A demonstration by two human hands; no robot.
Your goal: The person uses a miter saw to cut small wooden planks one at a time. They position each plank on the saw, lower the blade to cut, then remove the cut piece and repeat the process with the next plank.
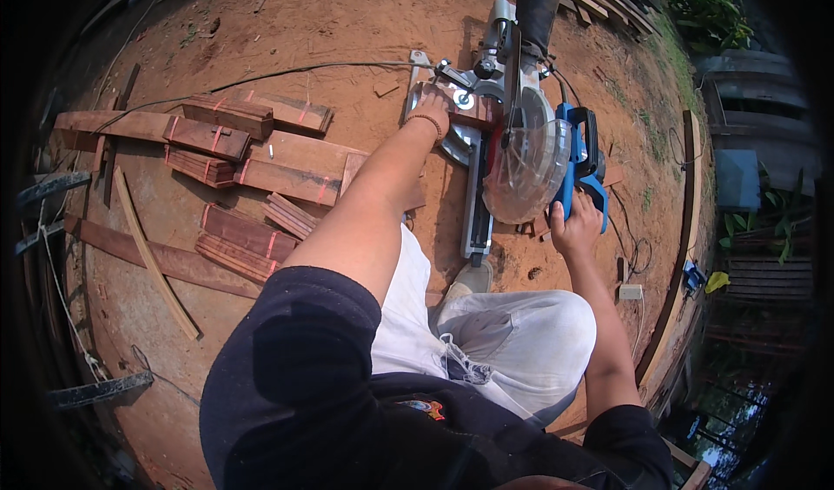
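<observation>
A mitre saw with a blue body point(569, 155) and a clear blade guard point(521, 177) stands on the dirt in front of me. My left hand point(432, 103) is stretched forward onto a reddish wooden piece point(472, 109) against the saw's fence, its fingers over the wood. My right hand point(575, 222) grips the blue handle at the saw's right side, below the motor. The blade sits beside the wood, mostly hidden by the guard; whether it touches the wood I cannot tell.
Stacks of reddish planks point(208, 151) lie to my left, with a long thin strip point(152, 247) beside them. A black cable point(330, 63) crosses the dirt point(261, 29). A long board point(682, 247) runs along the right, near a small blue tool point(692, 274) and plants point(712, 12).
</observation>
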